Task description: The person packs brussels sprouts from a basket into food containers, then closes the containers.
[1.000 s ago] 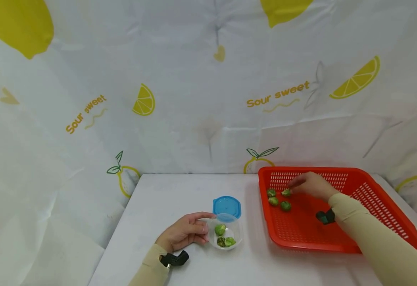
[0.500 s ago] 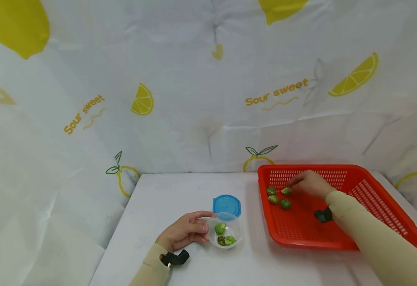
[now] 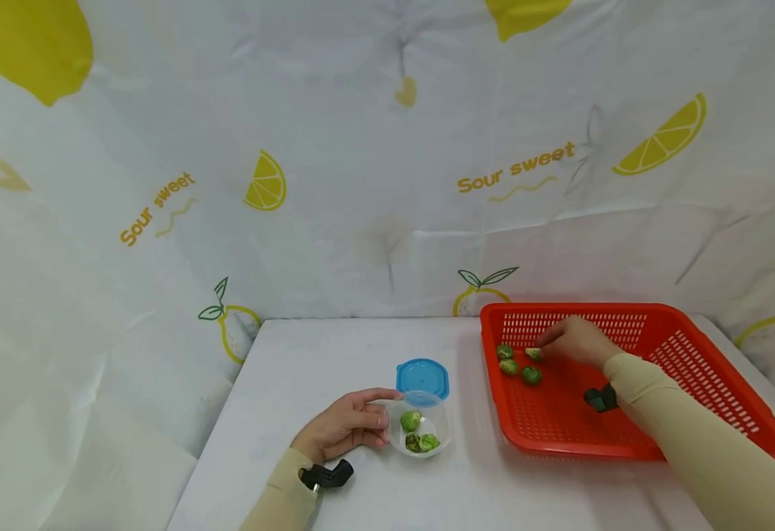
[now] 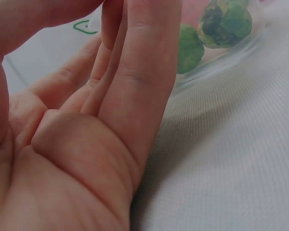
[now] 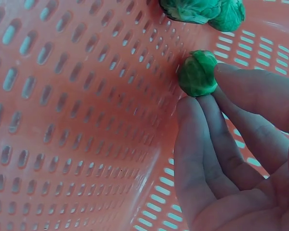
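My left hand [image 3: 347, 425] holds a small clear plastic bowl [image 3: 443, 422] by its side, thumb near the rim. Inside the bowl lie three green Brussels sprouts [image 3: 411, 421], two of them seen through its wall beyond the fingers in the left wrist view. Over in the red basket [image 3: 579, 447], my right hand [image 3: 576, 341] pinches a Brussels sprout [image 5: 196, 74] between thumb and fingertips. That sprout is close to the perforated basket surface. Three other Brussels sprouts [image 3: 531, 375] rest at the basket's left end.
A blue lid [image 3: 422, 378] lies flat on the white table [image 3: 334, 354], just behind the bowl. The basket's raised rim surrounds the right hand. Behind the table hangs a white cloth [image 3: 360, 184] printed with lemons.
Both hands stay nearly where they were, the left at the bowl and the right at the sprout. The whole head view shifts slightly.
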A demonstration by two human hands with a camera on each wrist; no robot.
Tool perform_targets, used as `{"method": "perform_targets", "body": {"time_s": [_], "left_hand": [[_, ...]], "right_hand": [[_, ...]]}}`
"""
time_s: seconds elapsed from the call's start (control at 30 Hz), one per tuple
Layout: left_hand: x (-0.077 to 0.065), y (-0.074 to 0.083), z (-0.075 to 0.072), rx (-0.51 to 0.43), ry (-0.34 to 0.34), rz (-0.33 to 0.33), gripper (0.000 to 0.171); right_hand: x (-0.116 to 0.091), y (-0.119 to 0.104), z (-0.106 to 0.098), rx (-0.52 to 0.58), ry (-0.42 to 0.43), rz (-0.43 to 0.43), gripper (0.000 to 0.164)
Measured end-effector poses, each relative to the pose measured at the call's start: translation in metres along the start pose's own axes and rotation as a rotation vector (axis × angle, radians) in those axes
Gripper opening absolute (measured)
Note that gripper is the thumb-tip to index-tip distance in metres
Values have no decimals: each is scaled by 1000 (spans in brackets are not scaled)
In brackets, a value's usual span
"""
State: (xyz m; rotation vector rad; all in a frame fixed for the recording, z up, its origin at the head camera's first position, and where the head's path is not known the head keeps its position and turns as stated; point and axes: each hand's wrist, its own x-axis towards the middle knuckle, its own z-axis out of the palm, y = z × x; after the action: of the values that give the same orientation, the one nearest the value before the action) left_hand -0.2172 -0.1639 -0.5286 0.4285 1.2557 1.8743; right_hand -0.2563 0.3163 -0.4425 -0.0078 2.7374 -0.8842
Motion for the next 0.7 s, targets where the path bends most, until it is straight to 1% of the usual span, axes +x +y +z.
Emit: {"method": "perform_targets", "body": {"time_s": [0.27,0.7], "left_hand": [[1,0,0,2,6,4,63],[0,0,0,-4,12,-4,62]], "right_hand": [[-2,-2,1,-10,22,-11,29],[-2,1,2,12,21,-15,28]]}}
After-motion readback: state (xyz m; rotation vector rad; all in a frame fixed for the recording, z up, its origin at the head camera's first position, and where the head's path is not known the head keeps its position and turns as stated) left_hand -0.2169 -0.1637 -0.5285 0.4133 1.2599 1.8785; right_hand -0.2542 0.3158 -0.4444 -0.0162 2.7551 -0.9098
